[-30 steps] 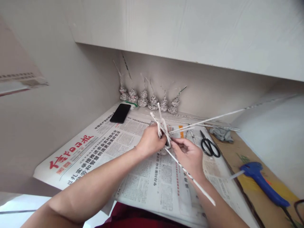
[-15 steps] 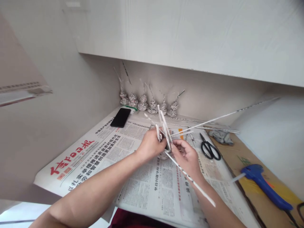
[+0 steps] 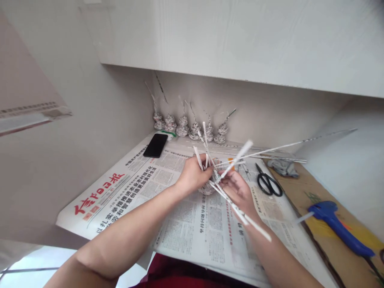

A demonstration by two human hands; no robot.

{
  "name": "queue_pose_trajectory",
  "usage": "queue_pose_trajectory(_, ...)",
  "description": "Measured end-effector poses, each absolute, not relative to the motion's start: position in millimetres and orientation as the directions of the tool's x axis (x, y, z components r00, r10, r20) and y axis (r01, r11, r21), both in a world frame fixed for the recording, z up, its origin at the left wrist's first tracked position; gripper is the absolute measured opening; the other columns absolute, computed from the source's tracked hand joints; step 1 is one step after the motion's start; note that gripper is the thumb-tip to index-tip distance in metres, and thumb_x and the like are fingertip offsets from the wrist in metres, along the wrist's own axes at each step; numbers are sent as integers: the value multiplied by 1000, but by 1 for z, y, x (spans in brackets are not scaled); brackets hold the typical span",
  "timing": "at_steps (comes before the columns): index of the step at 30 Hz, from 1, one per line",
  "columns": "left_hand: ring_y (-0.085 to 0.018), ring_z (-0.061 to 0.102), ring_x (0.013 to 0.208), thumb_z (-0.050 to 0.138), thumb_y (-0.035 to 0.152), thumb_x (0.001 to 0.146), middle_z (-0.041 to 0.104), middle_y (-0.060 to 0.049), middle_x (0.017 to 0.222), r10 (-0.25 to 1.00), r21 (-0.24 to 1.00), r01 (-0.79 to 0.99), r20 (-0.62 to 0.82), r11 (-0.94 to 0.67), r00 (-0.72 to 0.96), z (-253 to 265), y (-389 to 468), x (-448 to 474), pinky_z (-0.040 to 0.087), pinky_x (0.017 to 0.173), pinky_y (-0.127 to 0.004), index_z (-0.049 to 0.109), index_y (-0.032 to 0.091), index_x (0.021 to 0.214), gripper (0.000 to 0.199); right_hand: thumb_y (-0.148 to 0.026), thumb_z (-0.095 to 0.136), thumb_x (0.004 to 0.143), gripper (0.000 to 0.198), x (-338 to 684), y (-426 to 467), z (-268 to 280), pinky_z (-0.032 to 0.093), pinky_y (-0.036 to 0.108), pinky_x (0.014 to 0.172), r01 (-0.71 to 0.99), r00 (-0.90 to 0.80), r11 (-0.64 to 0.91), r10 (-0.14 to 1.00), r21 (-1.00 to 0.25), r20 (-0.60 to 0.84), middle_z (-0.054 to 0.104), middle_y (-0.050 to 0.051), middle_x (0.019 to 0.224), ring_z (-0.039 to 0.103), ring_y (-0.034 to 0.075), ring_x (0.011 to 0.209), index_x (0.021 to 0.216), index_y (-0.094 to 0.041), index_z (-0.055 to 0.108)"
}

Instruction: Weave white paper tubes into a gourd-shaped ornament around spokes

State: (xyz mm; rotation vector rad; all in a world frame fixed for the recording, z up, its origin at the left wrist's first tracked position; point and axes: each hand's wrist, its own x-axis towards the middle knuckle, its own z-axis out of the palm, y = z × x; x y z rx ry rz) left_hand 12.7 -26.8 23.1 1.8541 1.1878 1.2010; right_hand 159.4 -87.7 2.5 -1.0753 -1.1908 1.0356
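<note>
Far left to begin: newspaper [image 3: 135, 184] spread over the work surface, red title characters toward the left edge. On its far part, black phone [image 3: 155, 145], lying flat, screen dark. Just beyond, small white packet [image 3: 172, 137] with green strip along the edge; contents impossible to make out.

Behind these, along the far wall, row of six gourd-shaped woven pieces [image 3: 182, 127], upright, narrow-waisted, paper stems poking up. Cannot tell whether hollow or filled.

Centre: left hand [image 3: 193, 175] closed on the left side of the woven paper piece [image 3: 206, 187], thumb across the top. Piece held over the middle of the newspaper, between both hands, nearer than the row. Inside hidden by fingers and strips. Paper strips [image 3: 258, 229] fanning out: some upward, some toward near right over the wrist, one long and thin toward far right.

Right hand [image 3: 238, 188] against the right side, fingers curled beside the strips; cannot tell whether pinching any.

Farther right: black scissors [image 3: 268, 185] on the newspaper, blades pointing far. Beyond, loose paper sticks [image 3: 295, 160] side by side. Then cardboard [image 3: 297, 192], bearing crumpled grey cloth [image 3: 283, 168] at the far end, blue glue gun [image 3: 342, 230] nearer, nozzle pointing left.
</note>
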Motion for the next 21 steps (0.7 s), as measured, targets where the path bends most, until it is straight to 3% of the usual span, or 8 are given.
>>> queue_pose_trajectory(4, -14, 63, 66, 66, 16, 66, 70, -2, 73, 958, 930, 248, 238, -272, 159, 22, -18, 10, 47, 65, -24, 67, 16, 76, 10, -33, 71, 77, 27, 162, -89, 2, 51, 32, 77, 23, 24, 199, 980, -980, 200, 68, 3, 89, 63, 19, 83, 100, -23, 64)
queue_pose_trajectory(8, -12, 61, 61, 69, 11, 62, 69, 0, 69, 966, 993, 16, 112, -119, 234, 21, -12, 8, 48, 62, -22, 68, 15, 75, 13, -35, 74, 75, 30, 167, -84, -6, 52, 30, 68, -11, 19, 172, 985, -985, 172, 68, 3, 86, 61, 17, 74, 101, -23, 65)
queue_pose_trajectory(11, -11, 59, 55, 68, 7, 59, 66, 2, 61, 950, 998, -65, 15, 5, 311, 22, -13, 8, 48, 58, -22, 68, 14, 69, 12, -36, 75, 74, 26, 169, -80, -9, 49, 27, 60, -64, 22, 137, 990, -988, 136, 68, 2, 85, 60, 16, 72, 94, -22, 66)
queue_pose_trajectory(14, -12, 59, 57, 67, 5, 59, 66, 1, 59, 948, 999, -48, 18, -3, 317, 23, -13, 9, 48, 59, -23, 69, 14, 68, 13, -38, 76, 74, 26, 170, -78, -9, 48, 26, 60, -61, 43, 102, 994, -993, 99, 68, 3, 85, 60, 15, 72, 91, -20, 66)
queue_pose_trajectory(21, -17, 66, 76, 68, 10, 62, 73, -5, 81, 968, 989, 67, 114, -132, 222, 15, -10, 10, 51, 70, -25, 71, 14, 77, 16, -35, 72, 79, 26, 163, -81, -13, 48, 32, 86, -16, 20, 181, 983, -983, 181, 68, 1, 96, 62, 18, 94, 100, -24, 62)
